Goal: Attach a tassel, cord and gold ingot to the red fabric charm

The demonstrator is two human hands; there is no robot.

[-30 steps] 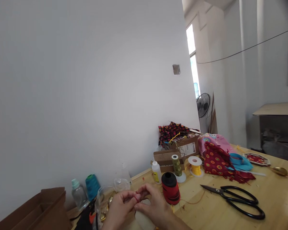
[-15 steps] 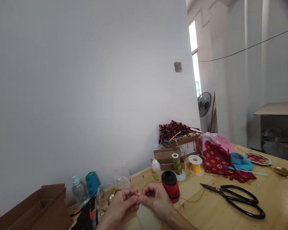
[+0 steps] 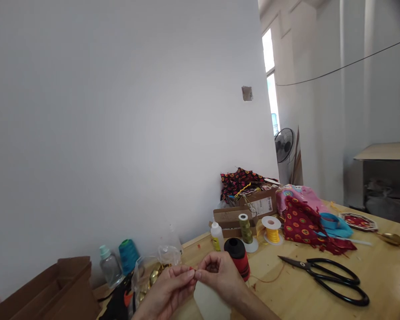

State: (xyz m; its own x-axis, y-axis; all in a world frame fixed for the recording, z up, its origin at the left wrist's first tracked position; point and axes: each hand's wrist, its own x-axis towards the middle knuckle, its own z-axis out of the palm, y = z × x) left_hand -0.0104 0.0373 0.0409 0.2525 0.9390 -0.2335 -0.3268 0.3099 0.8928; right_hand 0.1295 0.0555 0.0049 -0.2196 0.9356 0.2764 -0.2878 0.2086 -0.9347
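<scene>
My left hand (image 3: pixel 173 286) is closed in a pinch, with a small red piece (image 3: pixel 191 268) showing at its fingertips; it is too small to name. Close against it, my right hand (image 3: pixel 222 278) pinches thumb and forefinger together, and what lies between them is mostly hidden. Below the fingers is a pale flat sheet (image 3: pixel 210 303), partly covered by my right hand. Just behind that hand stands a cone of red thread (image 3: pixel 242 263) with a black top. A loose reddish thread (image 3: pixel 270 280) trails over the table to its right.
Black scissors (image 3: pixel 320 272) lie on the wooden table (image 3: pixel 296 300). Behind are a glue bottle (image 3: pixel 216 235), a green spool (image 3: pixel 245 229), a yellow spool (image 3: pixel 272 233) and dark red cloth (image 3: pixel 302 224). Leftward stand a teal thread cone (image 3: pixel 128 257), a clear bottle (image 3: pixel 110 266) and a cardboard box (image 3: pixel 71 289).
My hands have shifted slightly right, and their fingertips have drawn a little apart. The pale sheet's visible part has moved right with them.
</scene>
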